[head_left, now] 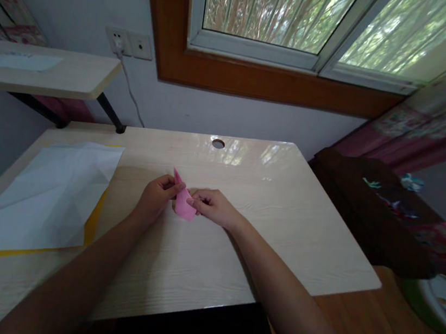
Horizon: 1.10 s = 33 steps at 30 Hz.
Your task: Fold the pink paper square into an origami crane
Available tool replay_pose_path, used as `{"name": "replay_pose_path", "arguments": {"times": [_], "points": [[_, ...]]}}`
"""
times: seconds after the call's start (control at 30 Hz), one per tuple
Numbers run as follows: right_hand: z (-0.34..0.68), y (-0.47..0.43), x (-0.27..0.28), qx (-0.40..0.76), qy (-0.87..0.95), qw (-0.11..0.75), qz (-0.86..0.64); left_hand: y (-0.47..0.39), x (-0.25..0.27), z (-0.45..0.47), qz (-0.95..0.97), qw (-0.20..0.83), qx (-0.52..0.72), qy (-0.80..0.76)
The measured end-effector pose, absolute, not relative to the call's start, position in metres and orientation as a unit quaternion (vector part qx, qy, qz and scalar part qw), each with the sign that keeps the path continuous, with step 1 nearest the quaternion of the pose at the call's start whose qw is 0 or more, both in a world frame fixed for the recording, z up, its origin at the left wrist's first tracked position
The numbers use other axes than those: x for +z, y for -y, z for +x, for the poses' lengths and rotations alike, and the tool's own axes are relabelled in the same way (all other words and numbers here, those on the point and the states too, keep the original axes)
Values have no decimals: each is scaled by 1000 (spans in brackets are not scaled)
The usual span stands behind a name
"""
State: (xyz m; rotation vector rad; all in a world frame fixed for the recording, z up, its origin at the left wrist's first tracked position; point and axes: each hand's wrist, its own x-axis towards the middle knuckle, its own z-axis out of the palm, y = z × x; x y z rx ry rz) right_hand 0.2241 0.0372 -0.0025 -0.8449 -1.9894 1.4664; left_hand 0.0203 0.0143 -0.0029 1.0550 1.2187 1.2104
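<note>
A small piece of folded pink paper [185,207] is held between my two hands, just above the middle of the desk. One narrow pointed end of it sticks up past the fingers of my left hand [158,194], which pinches it from the left side. My right hand [213,205] grips the wider part from the right, thumb on top. Fingers behind the paper are partly hidden, and the exact fold shape is too small to make out.
White sheets [47,193] lie over yellow paper [95,218] on the desk's left side. A raised shelf [83,74] stands at the back left. The pale desk [301,226] has a round cable hole [218,143] near its back edge, below the window.
</note>
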Motion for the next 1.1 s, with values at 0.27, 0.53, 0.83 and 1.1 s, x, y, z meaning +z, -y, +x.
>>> {"name": "replay_pose_path", "arguments": {"times": [0.27, 0.53, 0.83, 1.1], "points": [[222, -37, 0, 528, 731, 262, -343, -14, -8, 22, 474, 509, 503, -514], [225, -37, 0, 603, 639, 291, -379, -16, -11, 18, 477, 461, 554, -503], [228, -40, 5, 678, 540, 334, -371, -3, 3, 19, 813, -1, 413, -410], [228, -38, 6, 636, 616, 301, -354, 6, 10, 19, 802, 38, 441, -402]]}}
